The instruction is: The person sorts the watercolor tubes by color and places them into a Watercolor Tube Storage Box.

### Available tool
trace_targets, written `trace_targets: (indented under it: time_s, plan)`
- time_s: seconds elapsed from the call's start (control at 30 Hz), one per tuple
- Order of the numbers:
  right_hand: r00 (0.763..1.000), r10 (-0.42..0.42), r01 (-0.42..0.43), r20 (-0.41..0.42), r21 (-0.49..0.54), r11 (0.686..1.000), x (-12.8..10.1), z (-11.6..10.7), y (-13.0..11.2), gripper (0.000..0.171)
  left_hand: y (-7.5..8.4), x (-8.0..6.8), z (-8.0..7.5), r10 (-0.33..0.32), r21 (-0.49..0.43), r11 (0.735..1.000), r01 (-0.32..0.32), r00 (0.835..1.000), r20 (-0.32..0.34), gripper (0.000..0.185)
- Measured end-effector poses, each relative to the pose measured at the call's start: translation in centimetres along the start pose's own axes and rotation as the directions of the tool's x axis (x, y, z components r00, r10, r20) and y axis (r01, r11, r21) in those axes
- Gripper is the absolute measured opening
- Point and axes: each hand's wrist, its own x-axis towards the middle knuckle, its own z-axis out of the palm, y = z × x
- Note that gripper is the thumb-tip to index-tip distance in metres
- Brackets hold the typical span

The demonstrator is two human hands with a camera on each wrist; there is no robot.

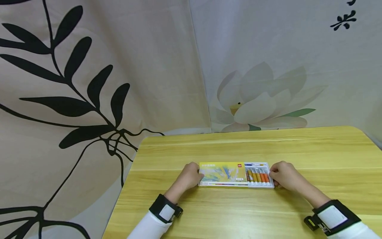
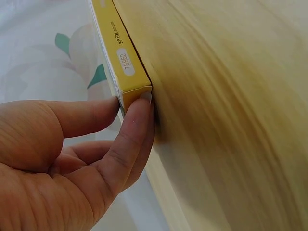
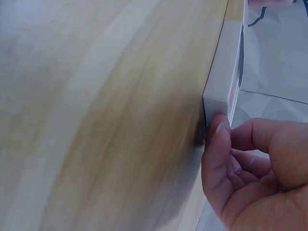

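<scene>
A yellow cardboard box sleeve lies flat on the wooden table, its top printed with a blue and white picture. From its right end a white plastic tray sticks out partway. Several small paint tubes in browns, yellows and oranges stand side by side in it, below a thin blue-handled brush. My left hand pinches the left end of the sleeve between thumb and fingers. At the opposite end, my right hand pinches the tray's outer edge. The sleeve hides the rest of the tray.
Light wooden tabletop surrounds the box on all sides. Behind it hangs a pale curtain with black leaves and a lotus flower printed on it. Black straps with small cameras sit on both wrists.
</scene>
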Motion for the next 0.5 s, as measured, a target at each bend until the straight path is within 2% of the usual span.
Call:
trace_targets:
  time_s: [0.5]
  plan:
    - [1.0, 0.003, -0.003, 0.011, 0.008, 1.0, 1.0, 0.3, -0.7, 0.014, 1.1, 1.5, 0.5, 0.006, 0.029, 1.0, -0.006, 1.0, 0.013, 0.018]
